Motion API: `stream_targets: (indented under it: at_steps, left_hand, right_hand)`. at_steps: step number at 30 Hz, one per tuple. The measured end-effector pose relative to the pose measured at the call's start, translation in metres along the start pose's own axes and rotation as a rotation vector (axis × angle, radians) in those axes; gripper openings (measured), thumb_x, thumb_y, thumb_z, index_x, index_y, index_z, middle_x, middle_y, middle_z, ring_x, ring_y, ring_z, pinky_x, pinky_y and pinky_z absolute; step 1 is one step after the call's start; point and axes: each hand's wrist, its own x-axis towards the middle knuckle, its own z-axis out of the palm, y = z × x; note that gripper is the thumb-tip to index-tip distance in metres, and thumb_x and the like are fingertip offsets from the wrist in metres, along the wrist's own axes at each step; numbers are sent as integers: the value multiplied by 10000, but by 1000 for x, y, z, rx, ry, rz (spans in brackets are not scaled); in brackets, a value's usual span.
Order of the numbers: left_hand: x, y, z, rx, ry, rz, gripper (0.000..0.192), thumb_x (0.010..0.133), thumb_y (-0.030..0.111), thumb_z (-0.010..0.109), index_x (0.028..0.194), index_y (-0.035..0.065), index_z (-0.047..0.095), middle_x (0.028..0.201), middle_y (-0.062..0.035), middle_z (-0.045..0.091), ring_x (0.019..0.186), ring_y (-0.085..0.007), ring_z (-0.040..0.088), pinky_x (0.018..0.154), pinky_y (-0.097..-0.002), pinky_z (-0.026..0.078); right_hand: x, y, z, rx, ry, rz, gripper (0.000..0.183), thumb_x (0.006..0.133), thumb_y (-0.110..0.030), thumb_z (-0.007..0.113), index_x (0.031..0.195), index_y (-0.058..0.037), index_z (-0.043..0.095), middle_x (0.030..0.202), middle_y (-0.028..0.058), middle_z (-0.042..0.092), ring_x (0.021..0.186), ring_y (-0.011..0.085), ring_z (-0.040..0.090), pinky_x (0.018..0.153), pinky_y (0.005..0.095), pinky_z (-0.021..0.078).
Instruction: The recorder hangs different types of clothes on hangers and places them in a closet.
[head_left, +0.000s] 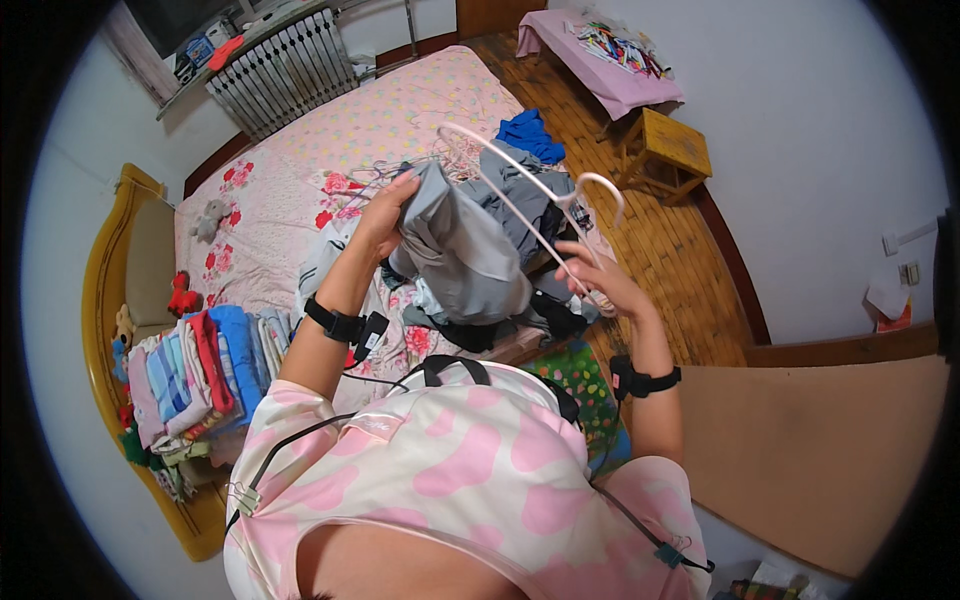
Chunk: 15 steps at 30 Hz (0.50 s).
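Note:
My left hand grips a grey garment by its upper edge, and the cloth hangs down in folds over the bed. In my right hand is a pale pink clothes hanger, held near one end. Its hook points away to the right and its long bar slants up and left above the garment. Hanger and garment look apart, though they overlap in the view. Below them lies a pile of grey and dark clothes on the bed's near right part.
A floral-sheeted bed fills the middle. Folded textiles are stacked by the wooden headboard. More hangers lie behind the pile, beside a blue garment. A yellow wooden stool and a pink-covered table with pens stand right.

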Motion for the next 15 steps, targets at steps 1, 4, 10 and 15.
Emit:
stream_targets:
  at_steps: [1, 4, 10, 15]
  left_hand:
    - [3, -2, -6, 1, 2, 3, 414, 1017, 208, 505, 1390, 28, 484, 1266, -42, 622, 1117, -130, 596, 964, -271, 458]
    - [12, -5, -21, 66, 175, 150, 528, 1016, 185, 509, 1498, 30, 359, 1356, -41, 569, 1161, -110, 564, 983, -245, 422]
    - [11, -6, -22, 559, 144, 396, 465, 1006, 180, 526, 1439, 26, 454, 1336, -68, 587, 1145, -106, 567, 962, -253, 436]
    - [-29, -4, 48, 995, -187, 743, 317, 962, 107, 575, 1258, -7, 571, 1260, -151, 596, 1179, -252, 571, 1014, -330, 424]
  right_hand:
    - [-7, 3, -5, 0, -3, -2, 569, 941, -306, 598, 1396, 12, 470, 969, 43, 635, 761, 92, 553, 658, 236, 447]
    - [-24, 11, -15, 7, -109, 148, 516, 948, -314, 602, 1347, 9, 551, 914, 38, 650, 758, 84, 565, 648, 214, 444]
    - [-20, 22, -6, -41, -237, 152, 501, 968, -309, 600, 1364, -8, 541, 924, 3, 636, 724, 57, 529, 622, 205, 426]
    - [18, 24, 32, 33, -187, 8, 511, 969, -357, 600, 1331, 2, 557, 875, -7, 594, 719, 57, 513, 603, 202, 410]
